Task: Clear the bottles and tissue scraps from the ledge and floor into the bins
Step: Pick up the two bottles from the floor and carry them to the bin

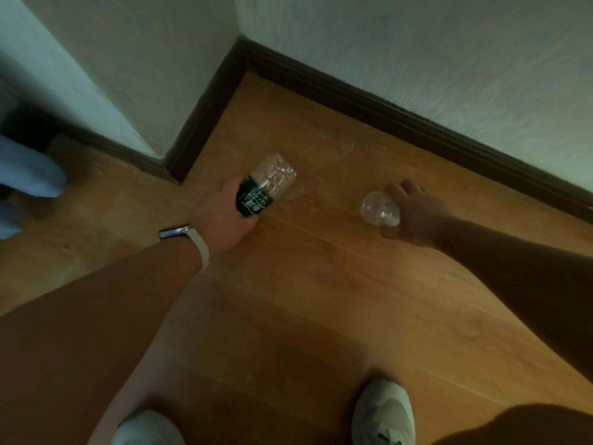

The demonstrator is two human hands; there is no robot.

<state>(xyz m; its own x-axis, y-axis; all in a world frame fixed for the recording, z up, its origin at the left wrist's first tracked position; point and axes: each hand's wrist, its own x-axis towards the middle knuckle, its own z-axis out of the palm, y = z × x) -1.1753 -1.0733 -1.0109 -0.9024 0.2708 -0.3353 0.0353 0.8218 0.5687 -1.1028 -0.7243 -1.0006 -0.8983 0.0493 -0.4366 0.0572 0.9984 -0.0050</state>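
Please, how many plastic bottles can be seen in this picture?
2. A green-label bottle is gripped in the left hand; a clear bottle is held in the right hand. Both are over the wooden floor. Others may lie outside the view.

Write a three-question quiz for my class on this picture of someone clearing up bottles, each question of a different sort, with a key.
1. True or false: the left hand is empty.
2. The label on the labelled bottle is: A red, B green, C yellow.
3. Fill in: the second bottle, seen base-first, is gripped by the ____ hand.

Key
1. False: it grips the labelled bottle.
2. B.
3. Right: the right hand holds it.
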